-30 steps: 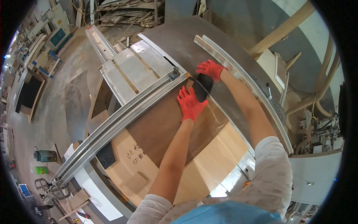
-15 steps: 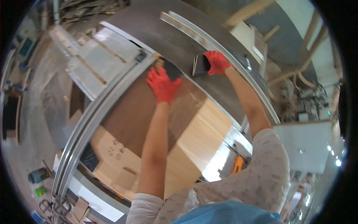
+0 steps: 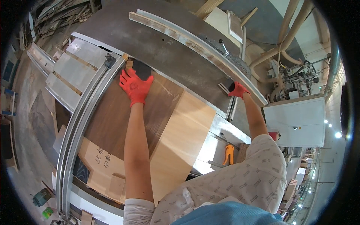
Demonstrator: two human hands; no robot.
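Observation:
My left hand point(image 3: 135, 85), in a red glove, lies with fingers spread on a dark brown wood-grain board point(image 3: 163, 99). Its fingertips reach a small wood block point(image 3: 129, 64) at the metal crossbar. Beside the thumb lies a flat black piece point(image 3: 142, 70). My right hand point(image 3: 239, 90), also red-gloved, is closed around small dark panel pieces point(image 3: 224, 88) with pale edges, low over the grey saw table point(image 3: 176, 54) near the long fence point(image 3: 198, 47). Its fingers are partly hidden. A light wood board point(image 3: 183, 131) shows next to the brown one, nearer to me.
A silver rail point(image 3: 84, 116) runs along the left side, with a slatted support table point(image 3: 71, 71) beyond it. An orange pistol-shaped tool point(image 3: 229, 153) lies near my body. At the right stands a white cabinet point(image 3: 296, 122); a lever point(image 3: 223, 47) rises behind the fence.
My right hand has moved right and nearer to me along the fence, carrying the dark panel pieces. My left hand remains spread on the brown board; the whole view has shifted.

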